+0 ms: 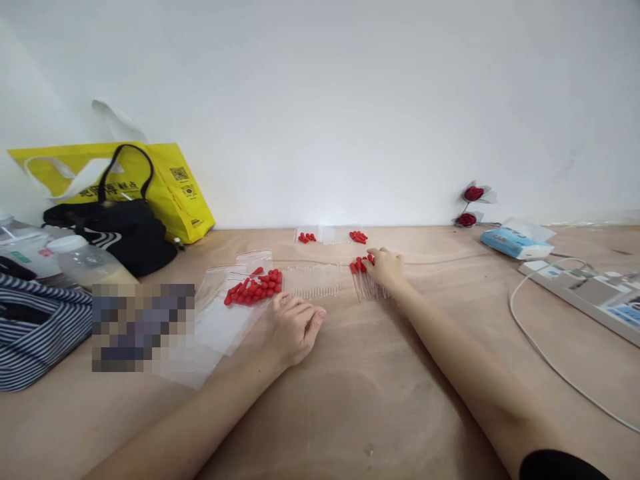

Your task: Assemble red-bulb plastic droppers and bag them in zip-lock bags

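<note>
My right hand point(386, 268) is at a row of glass droppers with red rubber bulbs point(359, 265), its bent fingers closed around one bulb end. The hand partly covers that row. My left hand point(297, 325) rests on the table with fingers loosely bent and apart, nothing visible in it. Just beyond it lies a row of thin clear glass tubes point(315, 281) without bulbs. Left of the tubes, a pile of loose red rubber bulbs point(256, 288) lies on clear zip bags point(216, 327).
Near the wall lies another clear bag point(333, 233) with red bulbs point(358, 237). A yellow bag point(185, 180), black bag point(135, 233), bottle point(95, 257) and striped bag point(40, 333) stand left. Right are a tissue pack point(515, 241), power strip point(580, 293), cable point(535, 350) and artificial roses point(473, 193).
</note>
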`<state>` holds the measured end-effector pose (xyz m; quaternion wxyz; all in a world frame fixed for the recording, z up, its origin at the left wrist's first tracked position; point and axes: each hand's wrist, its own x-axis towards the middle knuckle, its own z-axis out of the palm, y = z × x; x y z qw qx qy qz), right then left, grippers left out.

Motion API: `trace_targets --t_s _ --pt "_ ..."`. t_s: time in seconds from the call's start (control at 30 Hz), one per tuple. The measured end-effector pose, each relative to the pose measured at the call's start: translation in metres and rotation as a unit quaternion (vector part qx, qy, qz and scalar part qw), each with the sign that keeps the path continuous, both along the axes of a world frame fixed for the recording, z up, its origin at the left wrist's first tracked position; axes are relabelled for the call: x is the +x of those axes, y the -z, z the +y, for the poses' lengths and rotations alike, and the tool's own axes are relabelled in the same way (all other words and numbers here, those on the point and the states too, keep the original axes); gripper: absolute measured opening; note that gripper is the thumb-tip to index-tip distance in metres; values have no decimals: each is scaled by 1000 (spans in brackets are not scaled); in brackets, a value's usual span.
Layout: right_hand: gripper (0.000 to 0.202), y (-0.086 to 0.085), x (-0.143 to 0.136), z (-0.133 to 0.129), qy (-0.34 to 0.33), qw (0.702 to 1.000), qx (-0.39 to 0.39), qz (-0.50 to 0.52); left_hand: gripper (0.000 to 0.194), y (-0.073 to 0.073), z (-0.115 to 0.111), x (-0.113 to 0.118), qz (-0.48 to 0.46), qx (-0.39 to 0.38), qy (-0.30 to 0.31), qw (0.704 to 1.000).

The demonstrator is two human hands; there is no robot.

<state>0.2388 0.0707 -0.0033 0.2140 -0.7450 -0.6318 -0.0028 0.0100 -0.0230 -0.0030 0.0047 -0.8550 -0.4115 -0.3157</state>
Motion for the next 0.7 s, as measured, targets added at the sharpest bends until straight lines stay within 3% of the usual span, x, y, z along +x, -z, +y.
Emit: trace_targets --t_s 0.2,0.37,0.5,0.7 --pt "28 -9 -33 -16 -53 997 -14 -59 21 0 2 0 3 19 -54 998" --pt "27 -11 -66 -15 -45 994 -70 -75 14 -5 24 -18 32 58 -222 973" --pt "25 -12 -73 -6 -30 992 -100 -64 21 -12 49 -43 75 39 -337 938" --pt "23 -13 -73 1 -16 989 -136 -45 31 -13 69 -68 93 -40 -341 935"
